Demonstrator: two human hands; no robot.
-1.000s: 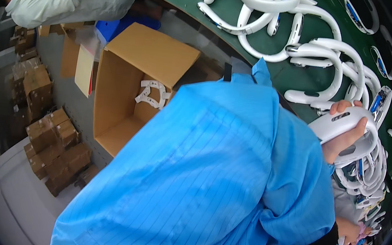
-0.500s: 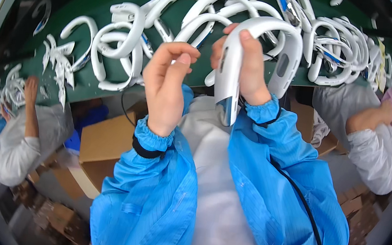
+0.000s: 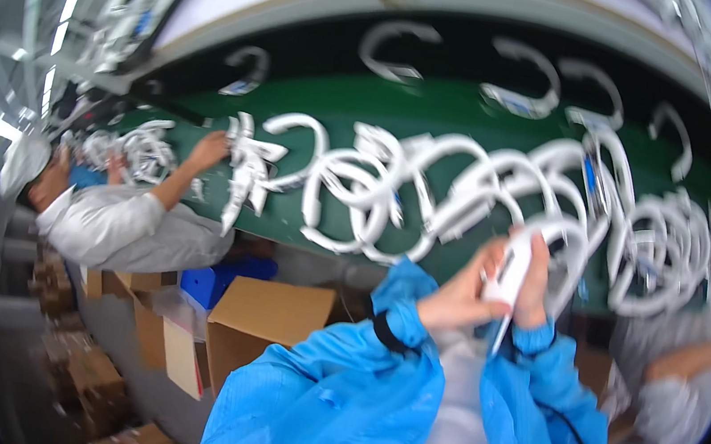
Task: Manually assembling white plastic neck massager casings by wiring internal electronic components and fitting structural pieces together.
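Note:
Both my hands are closed on a white U-shaped neck fan (image 3: 512, 270), held over the bench's near edge. My left hand (image 3: 461, 296) grips its nearer arm from the left, thumb laid along the lower part. On the other side, my right hand (image 3: 534, 284) wraps that same arm, its fingers partly hidden behind the fan. The fan's curve arches up and to the right of my hands. Just beyond lies a tangled row of similar white neck fans (image 3: 461, 169), some with blue patches. Motion blur hides the finer details.
The green bench (image 3: 300, 93) runs across in front of me, with single fans along its far side. An open cardboard box (image 3: 268, 305) and a blue bin (image 3: 222, 281) stand below at left. Co-workers in white sit to my left (image 3: 135, 224) and right (image 3: 683, 391).
My view has swung up and to the left. My left hand, free and raised beside the fan before, now holds it together with my right hand.

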